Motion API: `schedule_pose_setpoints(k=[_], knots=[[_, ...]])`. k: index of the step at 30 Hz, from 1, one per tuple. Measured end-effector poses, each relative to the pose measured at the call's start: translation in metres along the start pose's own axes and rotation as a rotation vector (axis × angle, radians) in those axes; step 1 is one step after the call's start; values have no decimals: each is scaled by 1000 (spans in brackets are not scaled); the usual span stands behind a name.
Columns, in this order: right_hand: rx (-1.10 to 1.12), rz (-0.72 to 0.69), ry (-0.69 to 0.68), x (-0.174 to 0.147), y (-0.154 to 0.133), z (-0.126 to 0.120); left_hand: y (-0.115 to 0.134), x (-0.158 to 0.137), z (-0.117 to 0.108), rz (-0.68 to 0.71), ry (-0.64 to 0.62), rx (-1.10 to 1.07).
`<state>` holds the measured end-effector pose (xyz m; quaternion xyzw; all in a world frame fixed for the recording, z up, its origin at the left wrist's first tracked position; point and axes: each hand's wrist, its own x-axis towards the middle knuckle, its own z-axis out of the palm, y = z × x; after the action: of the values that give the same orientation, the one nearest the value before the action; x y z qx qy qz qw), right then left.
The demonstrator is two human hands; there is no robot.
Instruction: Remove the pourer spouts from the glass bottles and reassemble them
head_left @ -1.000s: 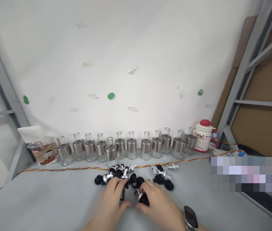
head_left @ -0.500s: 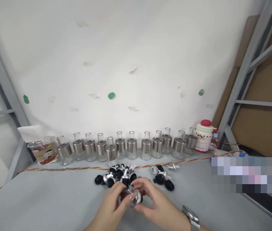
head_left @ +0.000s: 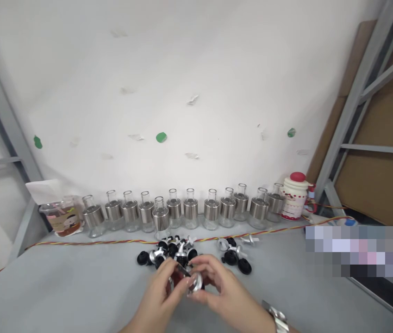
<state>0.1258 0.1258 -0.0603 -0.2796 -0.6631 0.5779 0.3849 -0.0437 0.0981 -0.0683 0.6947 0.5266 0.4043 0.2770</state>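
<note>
Low in the head view, my left hand (head_left: 163, 289) and my right hand (head_left: 222, 289) are closed around one silver bottle pourer (head_left: 196, 282). Its round metal collar faces up and sideways between my thumbs. A dark narrow part extends from it toward my left fingers. My fingers hide the rest. Just beyond my fingertips lies a loose pile of silver pourer spouts (head_left: 181, 249) and black round caps (head_left: 143, 258). A smaller group, including a black cap (head_left: 244, 266) and a silver spout (head_left: 241, 252), lies farther right.
Several glass bottles (head_left: 161, 222) with metal sleeves line the wall. A twisted red-yellow wire (head_left: 113, 243) runs across the table (head_left: 60, 282) before them. A plastic cup (head_left: 65, 219) stands at left, a white jar with red knob (head_left: 292, 199) at right. A pixelated patch covers the far right.
Both hands stay in nearly the same place. The pourer has turned slightly between my fingers, and a dark part of it shows more clearly near my left fingertips.
</note>
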Motion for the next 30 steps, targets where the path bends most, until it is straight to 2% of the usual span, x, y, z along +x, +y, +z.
schedule_pose_setpoints(k=[3, 5, 9, 11, 14, 18, 20, 25, 30], knots=[[315, 127, -96, 5, -2, -4, -2, 1, -3, 10, -22, -83], [451, 201, -165, 6, -4, -6, -1, 2, -3, 1, -34, -128], [522, 281, -156, 7, -3, -5, -2, 3, 3, -94, -35, -256], [463, 290, -109, 8, 2, -4, -5, 3, 6, -127, -11, -284], [252, 197, -45, 9, 8, -4, -11, 5, 7, -155, 8, -289], [63, 115, -96, 4, 9, -2, -16, 7, 9, -198, 11, -320], [-6, 83, -100, 1, 9, -2, -15, 6, 10, -215, -5, -324], [-374, 32, -4, -1, 9, -6, -11, 3, 14, -209, -73, -328], [-366, 101, 17, 0, 12, -4, -12, 4, 16, -222, -19, -424]])
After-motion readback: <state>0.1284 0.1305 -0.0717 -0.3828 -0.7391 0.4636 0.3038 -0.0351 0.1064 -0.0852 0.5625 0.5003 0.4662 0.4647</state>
